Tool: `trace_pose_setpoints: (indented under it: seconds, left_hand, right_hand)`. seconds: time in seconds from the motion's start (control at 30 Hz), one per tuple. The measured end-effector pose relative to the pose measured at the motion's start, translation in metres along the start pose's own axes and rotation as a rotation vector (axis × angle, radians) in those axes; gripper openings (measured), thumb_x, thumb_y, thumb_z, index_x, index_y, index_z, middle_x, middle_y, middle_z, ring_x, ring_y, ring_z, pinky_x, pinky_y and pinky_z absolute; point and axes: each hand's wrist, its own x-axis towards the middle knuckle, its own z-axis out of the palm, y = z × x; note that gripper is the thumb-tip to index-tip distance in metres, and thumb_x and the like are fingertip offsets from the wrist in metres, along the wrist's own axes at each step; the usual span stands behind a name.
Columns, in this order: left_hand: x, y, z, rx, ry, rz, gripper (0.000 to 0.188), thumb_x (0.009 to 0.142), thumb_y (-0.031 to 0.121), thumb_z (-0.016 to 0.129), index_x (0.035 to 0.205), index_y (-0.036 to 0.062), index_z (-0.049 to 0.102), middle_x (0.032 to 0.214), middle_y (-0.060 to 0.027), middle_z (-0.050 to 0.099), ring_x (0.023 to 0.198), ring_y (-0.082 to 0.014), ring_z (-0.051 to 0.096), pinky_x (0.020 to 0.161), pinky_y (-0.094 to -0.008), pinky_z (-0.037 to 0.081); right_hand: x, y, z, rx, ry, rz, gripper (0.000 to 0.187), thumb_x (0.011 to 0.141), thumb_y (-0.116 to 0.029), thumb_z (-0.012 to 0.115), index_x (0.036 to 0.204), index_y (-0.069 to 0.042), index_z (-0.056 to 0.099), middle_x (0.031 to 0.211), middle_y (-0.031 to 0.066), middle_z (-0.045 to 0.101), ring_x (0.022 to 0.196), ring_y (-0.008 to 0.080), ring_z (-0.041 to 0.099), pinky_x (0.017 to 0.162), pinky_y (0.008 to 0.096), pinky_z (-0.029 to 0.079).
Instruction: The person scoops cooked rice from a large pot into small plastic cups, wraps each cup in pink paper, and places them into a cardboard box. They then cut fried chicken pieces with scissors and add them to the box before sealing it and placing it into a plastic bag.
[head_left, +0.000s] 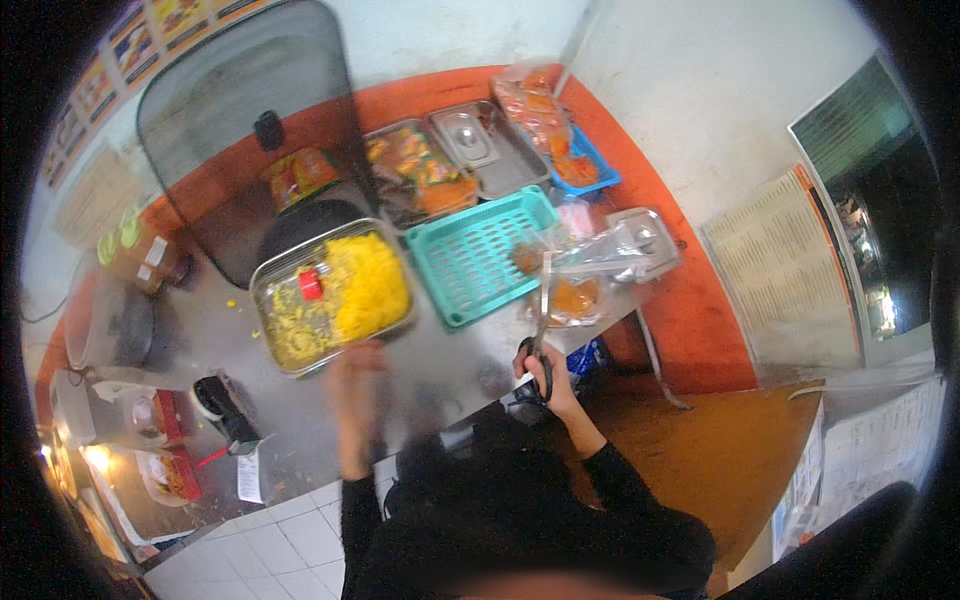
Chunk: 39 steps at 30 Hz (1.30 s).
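Note:
My right hand (556,382) is closed around the black handles of a pair of scissors (543,315), whose blades point away from me. Just beyond the blades lie clear plastic bags (610,255); whether the scissors touch them I cannot tell. One bag of orange food (575,297) rests at the counter's right edge. My left hand (358,385) is smeared by motion at the near edge of a metal tray (390,325). That tray holds yellow rice (372,285), with a red scoop or cup (311,284) in it.
A turquoise plastic basket (480,260) stands mid-counter, with a metal tray of packets (420,165) behind. Bagged orange food fills a blue basket (590,175) at the far right. On the left are a black handheld device (222,410) and red food boxes (180,470). A dark mesh lid (240,130) stands upright behind.

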Motion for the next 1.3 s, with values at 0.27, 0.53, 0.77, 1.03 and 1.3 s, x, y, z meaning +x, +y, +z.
trace_pose_setpoints:
  seconds: [0.27,0.53,0.77,1.03,1.3]
  left_hand:
    - [-0.006,-0.037,0.276,-0.383,-0.443,-0.763,0.046,0.094,0.031,0.058,0.126,0.0011,0.045,0.111,-0.0133,0.061,0.087,-0.0258,0.065,0.075,-0.0361,0.056]
    - [-0.005,-0.039,0.329,-0.149,-0.154,-0.566,0.022,0.092,0.017,0.061,0.100,-0.0013,0.052,0.090,-0.0109,0.060,0.083,-0.0241,0.067,0.062,-0.0364,0.060]
    - [0.015,-0.033,0.313,-0.246,-0.110,-0.488,0.019,0.093,0.017,0.057,0.095,-0.0003,0.050,0.088,-0.0119,0.058,0.078,-0.0222,0.066,0.062,-0.0344,0.060]
    - [0.004,-0.034,0.346,0.274,-0.197,-0.521,0.039,0.086,0.029,0.069,0.107,0.0001,0.054,0.091,-0.0136,0.060,0.086,-0.0205,0.064,0.061,-0.0335,0.058]
    - [0.004,-0.014,0.345,0.149,-0.048,-0.260,0.025,0.087,0.019,0.067,0.099,0.0004,0.055,0.093,-0.0074,0.059,0.089,-0.0131,0.059,0.070,-0.0286,0.052]
  right_hand:
    - [-0.011,-0.024,-0.166,-0.057,0.206,-0.101,0.025,0.089,-0.028,0.063,0.085,-0.004,0.055,0.073,0.0016,0.053,0.070,0.0117,0.050,0.065,0.0257,0.039]
    - [0.009,-0.010,-0.252,-0.090,-0.436,0.352,0.039,0.093,-0.042,0.056,0.088,-0.003,0.055,0.075,0.0038,0.055,0.071,0.0133,0.051,0.068,0.0272,0.041]
    - [0.043,-0.030,-0.317,-0.082,-0.868,0.562,0.037,0.095,-0.038,0.054,0.090,-0.002,0.055,0.075,0.0029,0.057,0.072,0.0117,0.053,0.067,0.0276,0.044]
    - [0.029,-0.008,-0.337,-0.105,-0.825,0.647,0.040,0.097,-0.041,0.050,0.088,-0.003,0.055,0.071,0.0017,0.056,0.068,0.0108,0.053,0.064,0.0267,0.044]
    - [-0.003,0.031,-0.324,-0.025,-0.752,0.601,0.043,0.096,-0.046,0.049,0.091,-0.003,0.057,0.075,0.0018,0.056,0.071,0.0118,0.052,0.064,0.0260,0.042]
